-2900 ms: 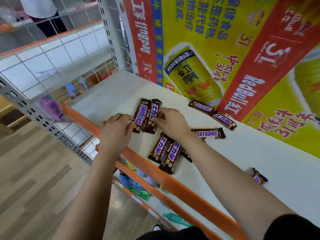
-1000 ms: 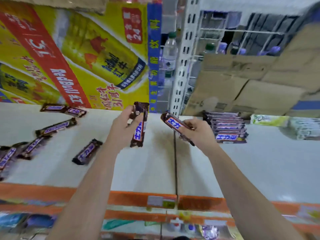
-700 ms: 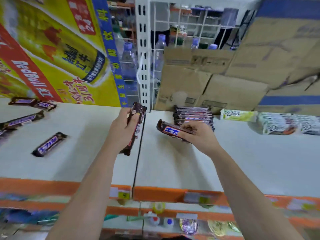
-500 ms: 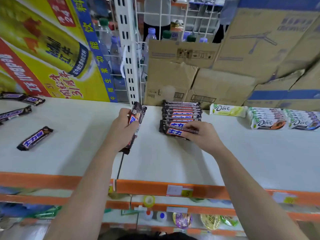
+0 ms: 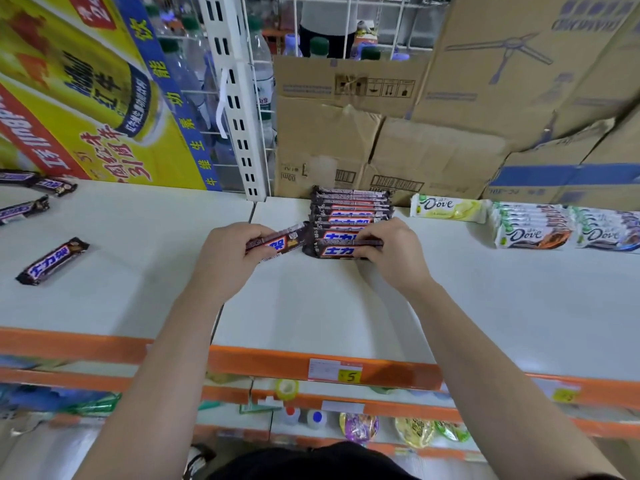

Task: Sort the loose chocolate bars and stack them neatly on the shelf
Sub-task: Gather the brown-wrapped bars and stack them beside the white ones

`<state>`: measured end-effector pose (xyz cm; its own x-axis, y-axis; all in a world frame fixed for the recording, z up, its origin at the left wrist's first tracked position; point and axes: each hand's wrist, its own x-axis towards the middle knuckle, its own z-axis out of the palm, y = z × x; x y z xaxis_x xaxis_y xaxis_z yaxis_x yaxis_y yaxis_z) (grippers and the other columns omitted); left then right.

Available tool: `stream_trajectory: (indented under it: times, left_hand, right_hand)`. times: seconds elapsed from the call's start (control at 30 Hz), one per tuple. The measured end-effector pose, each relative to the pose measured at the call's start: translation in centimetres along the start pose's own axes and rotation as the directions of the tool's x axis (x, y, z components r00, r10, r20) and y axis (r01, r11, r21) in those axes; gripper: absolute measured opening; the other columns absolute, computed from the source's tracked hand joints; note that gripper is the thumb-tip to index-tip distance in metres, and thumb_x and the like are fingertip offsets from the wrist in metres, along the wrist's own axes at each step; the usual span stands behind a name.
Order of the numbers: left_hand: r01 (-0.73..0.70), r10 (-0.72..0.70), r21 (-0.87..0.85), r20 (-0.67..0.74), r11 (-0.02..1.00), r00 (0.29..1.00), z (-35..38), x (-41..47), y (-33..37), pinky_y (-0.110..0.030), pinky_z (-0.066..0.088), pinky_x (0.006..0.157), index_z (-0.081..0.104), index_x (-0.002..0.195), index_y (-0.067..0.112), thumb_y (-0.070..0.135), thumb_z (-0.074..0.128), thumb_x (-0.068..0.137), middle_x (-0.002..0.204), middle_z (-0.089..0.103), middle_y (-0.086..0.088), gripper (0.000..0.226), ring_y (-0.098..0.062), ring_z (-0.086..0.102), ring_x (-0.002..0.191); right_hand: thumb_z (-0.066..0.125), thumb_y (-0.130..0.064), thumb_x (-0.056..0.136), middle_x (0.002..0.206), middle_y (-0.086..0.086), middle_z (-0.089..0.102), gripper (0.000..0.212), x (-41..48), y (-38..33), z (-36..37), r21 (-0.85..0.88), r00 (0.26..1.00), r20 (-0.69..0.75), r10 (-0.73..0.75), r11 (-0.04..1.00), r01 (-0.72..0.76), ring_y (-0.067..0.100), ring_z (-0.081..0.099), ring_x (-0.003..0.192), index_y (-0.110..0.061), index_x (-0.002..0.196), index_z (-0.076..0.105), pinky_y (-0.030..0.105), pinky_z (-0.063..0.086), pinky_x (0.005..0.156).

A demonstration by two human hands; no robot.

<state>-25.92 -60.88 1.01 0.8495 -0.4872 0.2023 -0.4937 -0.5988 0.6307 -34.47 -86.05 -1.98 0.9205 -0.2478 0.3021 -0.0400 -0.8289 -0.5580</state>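
Nearest us runs the orange front edge [image 5: 263,362] of the shelf [image 5: 311,306], with a price tag [image 5: 334,370] stuck on it. Over it we see both bare forearms stretch forward and slightly inward, wrists low above the white board. The left hand [image 5: 227,259] is knuckles-up, its grip closed round one end of a chocolate bar [image 5: 284,241] that juts out to the right, tilted, its far end just beside the stack [image 5: 351,211] of like bars. The right hand [image 5: 394,254] arches palm-down, its grip closed too: curled fingers [image 5: 367,239] clasp the right end of the front bar [image 5: 334,252], which lies at the foot of the stack; the thumb is hidden. Well to the left a loose bar [image 5: 52,261] lies slantwise, and three more loose bars [image 5: 24,209] sit farther back by the yellow poster [image 5: 86,98]. Right of the stack we find rows of Dove bars [image 5: 533,232], and behind everything, cardboard boxes [image 5: 381,140].
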Motion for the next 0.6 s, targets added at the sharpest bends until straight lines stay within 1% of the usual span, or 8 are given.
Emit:
stream_trajectory:
  times: [0.1,0.23,0.33,0.4,0.5,0.6]
  left_hand:
    - [-0.041,0.041,0.011,0.024,0.999,0.999,0.2,-0.1,-0.1,-0.032,0.043,0.072,0.072,0.098,0.021,0.013,0.072,0.077,0.086,0.065,-0.002,0.022,-0.018,0.058,0.082]
    - [-0.046,0.046,0.0,0.017,0.999,0.999,0.6,-0.3,0.2,-0.031,0.042,0.07,0.072,0.091,0.02,0.015,0.075,0.073,0.083,0.064,-0.001,0.019,-0.017,0.057,0.078]
    - [-0.031,0.032,-0.038,0.04,0.999,0.999,0.7,-0.3,0.4,-0.029,0.042,0.07,0.071,0.086,0.023,0.013,0.077,0.07,0.082,0.066,0.002,0.02,-0.015,0.057,0.077]
    - [-0.008,0.012,-0.07,0.057,0.997,0.998,0.8,-0.3,0.7,-0.029,0.043,0.071,0.071,0.084,0.024,0.013,0.078,0.068,0.082,0.067,0.004,0.021,-0.014,0.058,0.078]
    - [-0.004,0.009,-0.071,0.072,0.997,0.997,1.0,-0.2,1.0,-0.031,0.043,0.07,0.071,0.083,0.026,0.015,0.079,0.068,0.082,0.067,0.006,0.021,-0.014,0.058,0.079]
    - [-0.009,0.016,-0.078,0.082,0.997,0.996,1.3,-0.1,1.2,-0.031,0.043,0.071,0.071,0.084,0.027,0.016,0.079,0.068,0.082,0.066,0.006,0.021,-0.015,0.057,0.079]
  right_hand:
    - [0.076,-0.013,0.073,0.087,0.001,0.07,0.013,0.3,-0.2,0.3,-0.004,1.0,-0.004,-0.007,1.0,0.007,0.018,0.053,0.088,-0.013,0.085,0.073,0.024,0.039,0.076]
    - [0.077,-0.013,0.071,0.085,0.005,0.063,0.014,0.5,-0.4,1.1,-0.037,0.998,-0.048,-0.032,0.999,0.03,0.022,0.055,0.085,-0.009,0.084,0.073,0.025,0.039,0.074]
    - [0.078,-0.017,0.069,0.083,0.005,0.066,0.016,0.7,-0.4,1.2,-0.106,0.996,-0.074,-0.049,0.994,0.041,0.027,0.055,0.082,-0.011,0.083,0.074,0.031,0.044,0.074]
    - [0.08,-0.02,0.065,0.081,0.003,0.068,0.017,0.8,-0.3,1.2,-0.145,0.993,-0.101,-0.064,0.988,0.049,0.026,0.055,0.079,-0.012,0.079,0.073,0.035,0.046,0.073]
    - [0.082,-0.021,0.061,0.078,0.002,0.067,0.022,0.8,-0.2,1.2,-0.149,0.99,-0.134,-0.044,0.988,0.024,0.026,0.053,0.077,-0.012,0.074,0.067,0.035,0.045,0.071]
    - [0.081,-0.021,0.064,0.081,0.004,0.063,0.021,0.5,-0.2,1.3,-0.164,0.986,-0.157,-0.056,0.986,0.03,0.026,0.052,0.078,-0.011,0.076,0.068,0.033,0.043,0.072]
